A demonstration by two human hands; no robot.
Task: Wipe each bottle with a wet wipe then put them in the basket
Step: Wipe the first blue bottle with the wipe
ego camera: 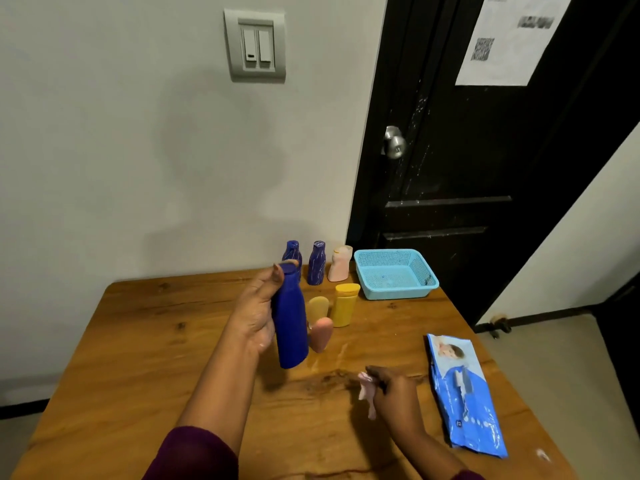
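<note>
Blue bottle (290,323) gripped upright by left hand (254,313) above tabletop (138,341); right hand (394,393) pinches crumpled wet wipe (366,389) near blue basket (424,268).

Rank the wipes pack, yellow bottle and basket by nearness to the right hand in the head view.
1. Wipes pack, just right of the right hand.
2. Yellow bottle, ahead, slightly left.
3. Basket, farthest back.
</note>
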